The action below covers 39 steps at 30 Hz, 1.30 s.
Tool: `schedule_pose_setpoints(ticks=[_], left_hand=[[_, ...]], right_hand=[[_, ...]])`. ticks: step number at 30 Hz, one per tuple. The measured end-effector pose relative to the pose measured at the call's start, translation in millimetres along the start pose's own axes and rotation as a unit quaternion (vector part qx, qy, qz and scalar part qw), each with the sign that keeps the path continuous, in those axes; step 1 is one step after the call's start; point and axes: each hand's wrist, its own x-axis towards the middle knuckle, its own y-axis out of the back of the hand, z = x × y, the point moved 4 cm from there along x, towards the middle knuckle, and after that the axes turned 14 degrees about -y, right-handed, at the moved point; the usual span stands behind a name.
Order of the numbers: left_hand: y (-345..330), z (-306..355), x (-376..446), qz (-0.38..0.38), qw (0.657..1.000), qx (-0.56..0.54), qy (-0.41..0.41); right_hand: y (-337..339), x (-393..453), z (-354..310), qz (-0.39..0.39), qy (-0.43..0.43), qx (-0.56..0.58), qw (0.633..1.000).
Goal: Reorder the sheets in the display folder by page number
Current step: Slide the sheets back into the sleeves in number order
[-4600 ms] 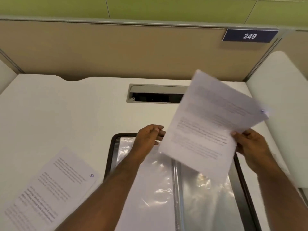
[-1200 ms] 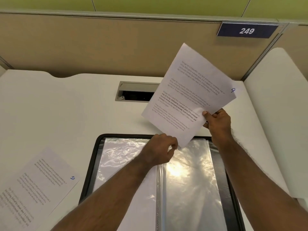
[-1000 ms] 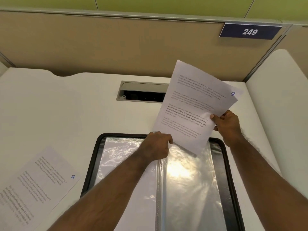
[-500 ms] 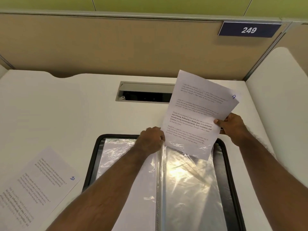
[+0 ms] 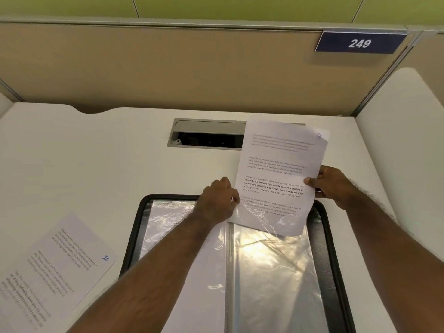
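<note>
Page 9 sheet (image 5: 278, 174) has dropped lower since half a second ago, and its bottom edge is now tucked into the clear sleeve (image 5: 271, 272) of the open display folder (image 5: 330, 236). Right hand (image 5: 332, 182) pinches its right edge. Left hand (image 5: 217, 204) grips the sleeve's top corner, just beside the sheet. Page 10 sheet (image 5: 48, 270) lies on the desk (image 5: 96, 152), well left of the left arm.

sheet (image 5: 278, 169) entering folder sleeve (image 5: 274, 260), apparently

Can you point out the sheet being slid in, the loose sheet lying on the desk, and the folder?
held sheet (image 5: 278, 169), head view, middle of the page.
loose sheet (image 5: 55, 267), head view, its centre.
display folder (image 5: 334, 260), head view, black right rim.
</note>
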Motion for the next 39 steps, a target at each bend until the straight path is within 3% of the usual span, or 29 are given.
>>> schedule_pose_setpoints(ticks=[14,17,24,28,33,35,39], left_hand=[[-17,18,6,-0.088,0.996,-0.011,0.001],[-24,22,8,-0.099,0.993,-0.054,-0.019],[-38,37,18,-0.133,0.979,-0.152,-0.008],[-33,44,24,-0.08,0.991,-0.105,-0.02],[-24,54,28,0.062,0.997,-0.035,0.015],[-28,58,29,0.057,0.998,-0.03,0.028],[-45,63,30,-0.025,0.996,-0.082,0.012]], right_hand=[[-15,1,29,-0.095,-0.094,-0.125,0.983],[-13,2,31,-0.077,-0.081,-0.144,0.983],[-18,7,27,-0.02,-0.056,-0.059,0.996],[-23,4,23,-0.018,-0.038,-0.041,0.998],[-24,3,20,-0.046,-0.029,-0.045,0.998],[-24,2,20,-0.064,-0.032,-0.054,0.996],[-27,1,24,-0.087,-0.039,-0.091,0.991]])
